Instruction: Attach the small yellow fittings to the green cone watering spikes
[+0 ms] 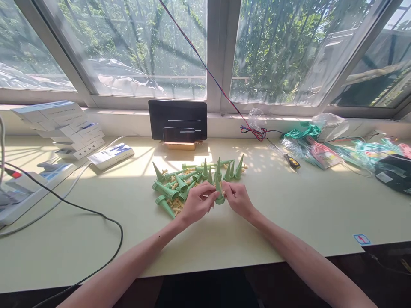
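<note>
A green plastic watering spike point(218, 191) is held point up just above the table, between both hands. My left hand point(199, 200) is closed around its left side near the wide base. At its right side, my right hand point(236, 197) pinches a small yellow valve point(224, 193), partly hidden by the fingers. Beyond and left of the hands lies a pile of more green spikes point(168, 191), with loose yellow valves point(177, 206) among them. Several spikes stand upright behind the hands, including one point(239, 167) with a yellow piece at its side.
A tablet point(178, 117) and a phone point(179, 135) lean on a stand by the window. White boxes point(72, 128) are stacked at the left, near a power strip point(35, 192) and cables. A screwdriver point(291, 161) and plastic bags point(324, 152) lie at the right.
</note>
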`<action>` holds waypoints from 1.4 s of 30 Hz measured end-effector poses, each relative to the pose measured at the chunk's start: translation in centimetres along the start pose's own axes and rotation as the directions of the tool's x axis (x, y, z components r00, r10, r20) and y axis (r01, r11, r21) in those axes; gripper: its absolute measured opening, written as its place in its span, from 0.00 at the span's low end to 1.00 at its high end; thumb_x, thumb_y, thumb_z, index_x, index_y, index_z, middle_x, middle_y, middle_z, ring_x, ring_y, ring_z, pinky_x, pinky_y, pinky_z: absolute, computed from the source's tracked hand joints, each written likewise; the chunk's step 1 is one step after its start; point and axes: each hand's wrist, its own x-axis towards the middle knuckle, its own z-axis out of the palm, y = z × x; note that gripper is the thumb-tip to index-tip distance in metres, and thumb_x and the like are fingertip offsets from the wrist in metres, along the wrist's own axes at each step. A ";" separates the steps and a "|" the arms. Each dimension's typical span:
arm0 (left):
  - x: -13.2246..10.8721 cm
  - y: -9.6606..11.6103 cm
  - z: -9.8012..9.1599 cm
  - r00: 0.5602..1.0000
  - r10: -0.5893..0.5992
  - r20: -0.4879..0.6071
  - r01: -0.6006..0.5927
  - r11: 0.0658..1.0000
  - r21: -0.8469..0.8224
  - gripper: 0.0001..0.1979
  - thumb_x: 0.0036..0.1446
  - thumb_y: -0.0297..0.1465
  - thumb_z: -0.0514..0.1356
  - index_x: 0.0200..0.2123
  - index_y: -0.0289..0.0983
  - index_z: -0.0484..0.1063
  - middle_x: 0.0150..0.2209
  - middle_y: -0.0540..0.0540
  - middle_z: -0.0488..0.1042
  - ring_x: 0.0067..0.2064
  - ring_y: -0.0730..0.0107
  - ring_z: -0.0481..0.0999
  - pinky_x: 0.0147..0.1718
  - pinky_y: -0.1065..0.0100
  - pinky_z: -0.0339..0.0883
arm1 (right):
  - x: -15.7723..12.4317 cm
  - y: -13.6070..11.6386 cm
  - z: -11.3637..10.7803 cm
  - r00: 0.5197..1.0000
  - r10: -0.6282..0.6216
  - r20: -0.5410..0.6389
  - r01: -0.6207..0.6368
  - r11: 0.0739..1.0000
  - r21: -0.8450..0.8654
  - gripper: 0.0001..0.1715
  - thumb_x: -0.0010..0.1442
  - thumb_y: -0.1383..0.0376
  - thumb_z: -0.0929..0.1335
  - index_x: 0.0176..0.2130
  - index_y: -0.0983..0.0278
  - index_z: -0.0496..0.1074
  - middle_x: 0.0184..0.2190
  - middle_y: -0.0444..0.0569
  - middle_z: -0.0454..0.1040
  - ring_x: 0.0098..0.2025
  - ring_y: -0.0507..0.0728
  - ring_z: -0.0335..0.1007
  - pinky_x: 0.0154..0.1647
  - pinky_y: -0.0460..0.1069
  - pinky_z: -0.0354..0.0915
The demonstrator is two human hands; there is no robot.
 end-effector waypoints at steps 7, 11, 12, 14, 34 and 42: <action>0.3 -0.1 -0.2 0.997 -0.005 -0.079 0.003 1.000 -0.020 0.11 0.61 0.37 0.62 0.33 0.34 0.72 0.29 0.50 0.65 0.22 0.80 0.69 0.17 0.76 0.63 | 0.1 -0.1 -0.3 0.999 0.005 0.045 -0.007 0.998 0.060 0.28 0.70 0.53 0.57 0.22 0.62 0.57 0.18 0.41 0.58 0.20 0.49 0.51 0.23 0.47 0.50; 0.5 -0.2 -0.4 0.989 0.034 -0.141 -0.027 0.999 0.047 0.11 0.60 0.37 0.62 0.33 0.35 0.73 0.30 0.49 0.66 0.24 0.78 0.68 0.19 0.75 0.65 | 0.2 0.0 -0.5 0.993 -0.006 0.118 -0.003 0.997 0.080 0.25 0.70 0.55 0.57 0.24 0.62 0.59 0.19 0.40 0.58 0.21 0.49 0.52 0.23 0.46 0.51; 0.6 -0.2 -0.4 0.987 0.046 -0.154 -0.035 0.997 0.075 0.11 0.60 0.38 0.62 0.33 0.35 0.73 0.31 0.49 0.66 0.25 0.78 0.68 0.19 0.75 0.65 | 0.2 0.0 -0.5 0.991 -0.012 0.135 0.001 0.997 0.082 0.24 0.70 0.56 0.58 0.25 0.62 0.59 0.19 0.40 0.57 0.21 0.49 0.52 0.23 0.46 0.51; 0.6 -0.2 -0.5 0.982 0.076 -0.175 -0.052 0.989 0.140 0.11 0.61 0.37 0.61 0.33 0.35 0.74 0.32 0.48 0.67 0.27 0.77 0.68 0.20 0.75 0.66 | 0.2 -0.2 -0.7 0.986 -0.024 0.162 0.011 0.997 0.081 0.21 0.69 0.57 0.59 0.26 0.63 0.61 0.20 0.40 0.57 0.22 0.49 0.51 0.24 0.46 0.51; 0.5 -1.1 -0.8 0.917 0.366 -0.160 -0.268 0.860 0.434 0.06 0.63 0.32 0.59 0.38 0.37 0.74 0.35 0.47 0.74 0.28 0.77 0.71 0.21 0.76 0.69 | 0.2 0.0 -0.5 0.978 -0.080 0.190 0.072 0.996 0.048 0.18 0.66 0.58 0.63 0.27 0.62 0.58 0.22 0.40 0.54 0.23 0.50 0.48 0.23 0.46 0.49; 0.5 -1.1 -0.9 0.927 0.332 -0.172 -0.230 0.868 0.440 0.08 0.63 0.33 0.59 0.36 0.36 0.76 0.30 0.48 0.72 0.28 0.76 0.70 0.22 0.76 0.69 | 0.1 0.1 -0.4 0.979 -0.111 0.172 0.115 0.993 -0.014 0.22 0.67 0.58 0.63 0.24 0.61 0.54 0.21 0.39 0.51 0.23 0.50 0.45 0.25 0.47 0.47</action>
